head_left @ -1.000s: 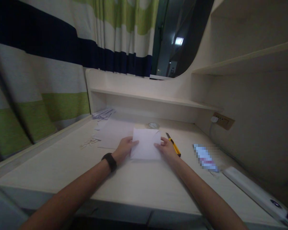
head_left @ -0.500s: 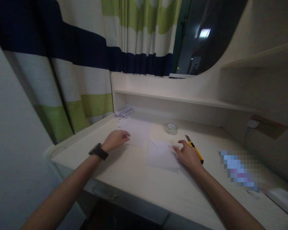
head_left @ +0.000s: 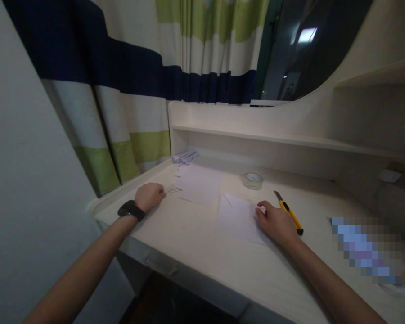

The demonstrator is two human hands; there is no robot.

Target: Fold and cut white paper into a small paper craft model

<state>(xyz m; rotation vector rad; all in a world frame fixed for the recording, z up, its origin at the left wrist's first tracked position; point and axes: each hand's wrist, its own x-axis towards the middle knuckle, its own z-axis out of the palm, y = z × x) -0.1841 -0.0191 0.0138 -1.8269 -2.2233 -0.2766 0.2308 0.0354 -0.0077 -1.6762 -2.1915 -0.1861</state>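
Note:
My left hand (head_left: pixel 150 196), a dark watch on its wrist, is low over the desk's left part. Its fingers are curled together beside a few thin tan strands (head_left: pixel 173 189); what they hold, if anything, is hidden. My right hand (head_left: pixel 277 223) lies at the right edge of a folded white paper (head_left: pixel 238 220). Its thumb and index finger are bent and slightly apart around the paper's upper right corner. A larger white sheet (head_left: pixel 202 182) lies flat behind, between the hands. Just right of my right hand is a yellow utility knife (head_left: pixel 290 213), its blade pointing away.
A roll of clear tape (head_left: pixel 253 181) stands behind the folded paper. Thin paper strips (head_left: pixel 185 157) are piled in the back left corner. A blurred-out blue item (head_left: pixel 361 249) lies at the right. A low shelf (head_left: pixel 256 136) runs along the desk's back, with curtains (head_left: pixel 148 112) at the left.
My left hand has drawn back leftward from the large sheet, uncovering the thin strands, and its fingers have curled in. My right hand stays by the folded paper. The view has shifted slightly.

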